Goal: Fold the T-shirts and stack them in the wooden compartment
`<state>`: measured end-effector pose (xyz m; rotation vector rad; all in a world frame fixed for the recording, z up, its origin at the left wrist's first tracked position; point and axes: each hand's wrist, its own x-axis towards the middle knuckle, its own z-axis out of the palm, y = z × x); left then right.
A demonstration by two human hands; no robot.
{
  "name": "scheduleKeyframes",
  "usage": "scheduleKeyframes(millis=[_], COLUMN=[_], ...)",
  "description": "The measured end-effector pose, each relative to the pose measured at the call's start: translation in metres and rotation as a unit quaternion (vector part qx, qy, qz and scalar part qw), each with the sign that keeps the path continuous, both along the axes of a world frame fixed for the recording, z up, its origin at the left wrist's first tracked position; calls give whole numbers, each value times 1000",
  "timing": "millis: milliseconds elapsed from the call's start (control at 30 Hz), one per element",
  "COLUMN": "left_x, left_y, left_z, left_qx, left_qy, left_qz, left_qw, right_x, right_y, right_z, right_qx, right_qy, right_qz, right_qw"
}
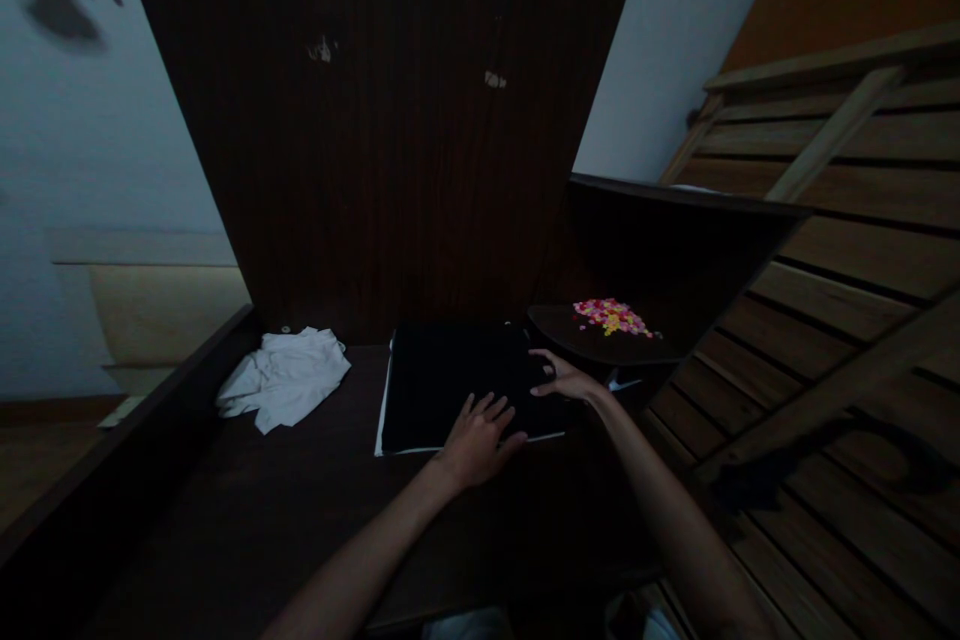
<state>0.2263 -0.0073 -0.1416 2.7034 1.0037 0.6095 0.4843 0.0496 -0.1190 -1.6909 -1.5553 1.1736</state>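
Note:
A black flat rectangular sheet or cover lies on the dark wooden desk, with a thin white edge showing along its left and front sides. I cannot tell whether it is cloth, a board or a folder. My left hand rests flat on its front edge, fingers spread. Over its right side is my right hand, thumb and index finger curved and apart. A small pale spot shows between them, too dim to name; the other fingers are partly hidden.
A crumpled white cloth lies at the desk's left. Pink, red and yellow small pieces are heaped on a raised corner shelf at right. A dark panel rises behind, and a slatted wooden frame stands right.

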Motion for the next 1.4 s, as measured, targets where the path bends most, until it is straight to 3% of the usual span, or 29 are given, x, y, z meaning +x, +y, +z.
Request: scheduleKeyframes(millis=[133, 233, 300, 367, 467, 600, 700, 833, 967, 1067, 1167, 1300, 1400], left_x=[-50, -90, -111, -124, -131, -129, -126, -119, -112, -111, -115, -122, -124], left_y=[28, 57, 72, 84, 92, 95, 96, 97, 96, 96, 99, 108, 111], left_z=[17, 18, 13, 7, 2, 7, 10, 10, 14, 19, 24, 28, 22], left_qx=[22, 18, -63, -206, -350, -431, -499, -511, -502, -455, -395, -336, -320], left_qy=[-90, -152, -196, -258, -321, -350, -391, -467, -473, -445, -440, -464, -468], left_qz=[132, 264, 315, 340, 341, 278, 225, 208, 193, 179, 149, 114, 125], left_qw=[987, 952, 927, 881, 811, 784, 740, 691, 697, 750, 793, 812, 814], right_x=[2, 0, -3, -5, -9, -12, -16, -23, -28, -29, -25, -21, -21], right_y=[10, 16, 19, 21, 24, 27, 26, 22, 19, 18, 17, 15, 16], right_z=[-15, -19, -19, -18, -15, -7, -1, 7, 13, 17, 21, 23, 16], right_qx=[89, 102, 82, 65, 61, 38, 3, -25, -55, -84, -60, 6, -1], right_qy=[-119, -146, -152, -158, -170, -152, -115, -26, 46, 77, 118, 157, 167], right_qz=[-69, -112, -122, -134, -147, -149, -133, -110, -104, -103, -70, -57, -88], right_qw=[986, 978, 977, 976, 973, 976, 984, 993, 992, 988, 989, 986, 982])
